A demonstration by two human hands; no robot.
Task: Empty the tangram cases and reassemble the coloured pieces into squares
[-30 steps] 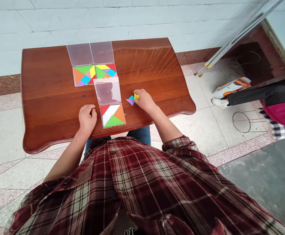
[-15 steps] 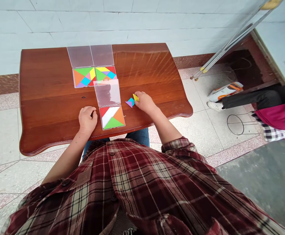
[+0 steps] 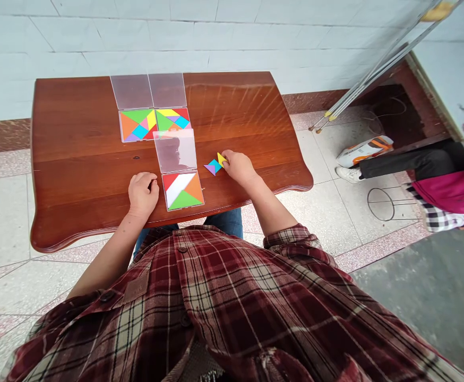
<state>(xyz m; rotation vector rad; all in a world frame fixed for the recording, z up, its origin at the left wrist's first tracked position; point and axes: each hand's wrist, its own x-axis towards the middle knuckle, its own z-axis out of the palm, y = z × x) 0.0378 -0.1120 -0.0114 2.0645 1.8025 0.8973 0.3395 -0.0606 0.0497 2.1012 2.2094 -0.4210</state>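
My right hand (image 3: 239,168) has its fingers closed on the edge of a yellow tangram piece (image 3: 220,159) above the wooden table. Against that piece lie a blue tangram piece (image 3: 215,164) and a purple one (image 3: 211,169). My left hand (image 3: 143,192) rests curled on the table, with nothing visible in it. Between my hands sits an open clear tangram case (image 3: 203,187). Inside it are a red piece (image 3: 171,180), an orange triangle (image 3: 194,188) and a green triangle (image 3: 186,200), with a white gap across the tray. Its transparent lid (image 3: 175,151) is folded back, away from me.
Two filled tangram cases (image 3: 137,126) stand side by side farther back, lids open toward the wall. The brown table (image 3: 76,159) has a curved front edge. To the right are crutches (image 3: 359,85), a white-orange bag (image 3: 365,150), a wire-frame stool and a seated person (image 3: 447,175).
My right hand has shifted very slightly to the right, so a little more of the yellow piece shows. My left hand and the cases stay in place.
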